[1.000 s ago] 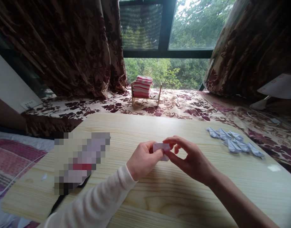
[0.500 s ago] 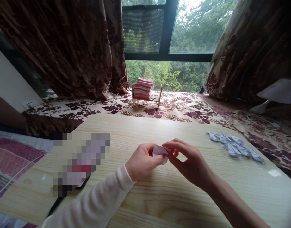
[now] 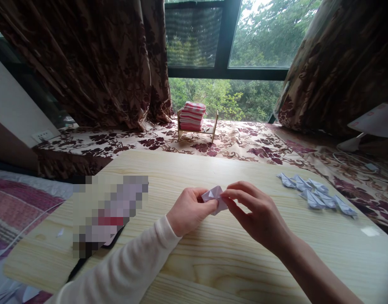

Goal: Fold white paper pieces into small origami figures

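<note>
A small folded piece of white paper (image 3: pixel 214 195) is held above the middle of the wooden table (image 3: pixel 194 257). My left hand (image 3: pixel 190 211) grips its left side, with the thumb lying across the front. From the right, my right hand (image 3: pixel 255 207) pinches the paper's right edge between thumb and fingertips. Creases and a raised flap show on the side facing me. Several folded white paper pieces (image 3: pixel 317 196) lie grouped at the table's right side.
A blurred-out object (image 3: pixel 118 211) with a black strap lies at the table's left. Behind the table, a small wooden rack (image 3: pixel 214 126) holds folded pink-striped cloths (image 3: pixel 192 117). A white lamp (image 3: pixel 375 120) stands at the far right. A paper scrap (image 3: pixel 60 232) sits near the left edge.
The paper has turned in my hands, so a pointed top and a flap now face me. Both hands keep hold of it. The whole view has shifted slightly.
</note>
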{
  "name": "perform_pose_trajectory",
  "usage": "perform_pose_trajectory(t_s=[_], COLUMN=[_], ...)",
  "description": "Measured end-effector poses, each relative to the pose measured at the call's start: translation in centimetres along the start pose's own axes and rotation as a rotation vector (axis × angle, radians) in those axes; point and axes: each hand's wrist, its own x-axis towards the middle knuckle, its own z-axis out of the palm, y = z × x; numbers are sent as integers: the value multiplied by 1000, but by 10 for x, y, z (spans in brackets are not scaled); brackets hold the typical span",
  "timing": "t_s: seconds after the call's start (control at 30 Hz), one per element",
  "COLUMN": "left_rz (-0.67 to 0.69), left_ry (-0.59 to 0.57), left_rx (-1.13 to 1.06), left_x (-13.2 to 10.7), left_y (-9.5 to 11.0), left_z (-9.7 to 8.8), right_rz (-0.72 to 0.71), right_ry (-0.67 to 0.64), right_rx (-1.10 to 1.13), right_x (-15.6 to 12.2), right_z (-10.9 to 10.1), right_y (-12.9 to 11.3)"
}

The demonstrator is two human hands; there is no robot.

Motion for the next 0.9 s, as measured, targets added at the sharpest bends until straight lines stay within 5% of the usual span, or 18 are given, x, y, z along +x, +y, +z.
perform_pose_trajectory(t_s=[0.9], left_rz=[-49], left_ry=[55], left_rx=[-221], left_x=[-2], left_y=[0], left_z=[4], right_rz=[-51], right_ry=[-116], right_rx=[-25], right_x=[1], right_z=[-7], right_y=[2])
